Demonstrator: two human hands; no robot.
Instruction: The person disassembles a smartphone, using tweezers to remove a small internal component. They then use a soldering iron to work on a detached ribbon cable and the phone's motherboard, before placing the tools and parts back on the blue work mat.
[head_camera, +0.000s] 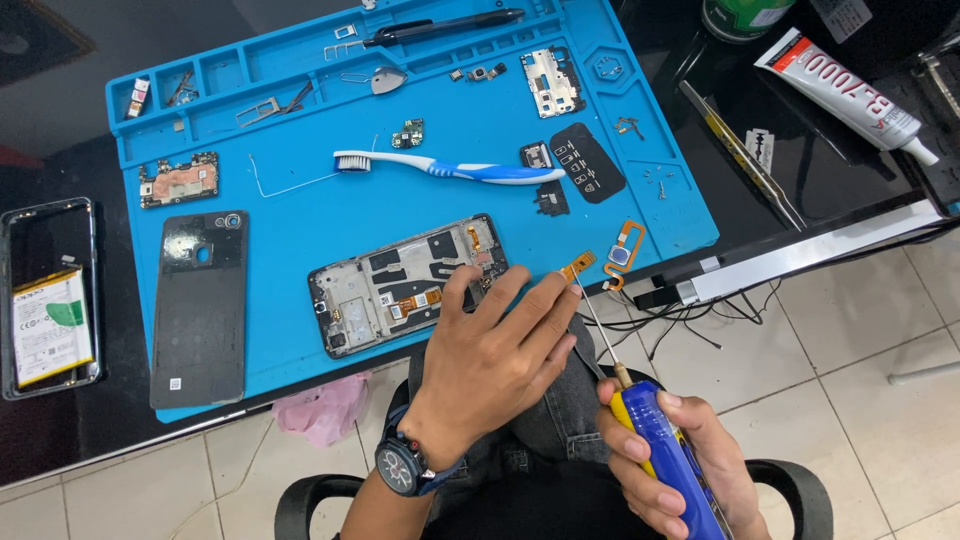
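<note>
My left hand (495, 355) lies at the front edge of the blue work mat (300, 200), fingers spread, fingertips touching the right end of an opened phone frame (405, 283) and an orange flex ribbon (577, 266). A dark watch sits on that wrist. My right hand (675, 460) is closed on a blue and yellow screwdriver (660, 440). Its thin shaft points up toward the ribbon.
On the mat lie a blue and white toothbrush (450, 168), a black back cover (200, 305), small boards, screws and a black pen tool (445, 27). A phone shell with a battery (48, 300) is at the left. Tweezers (740, 150) and a glue tube (850, 95) rest at the right.
</note>
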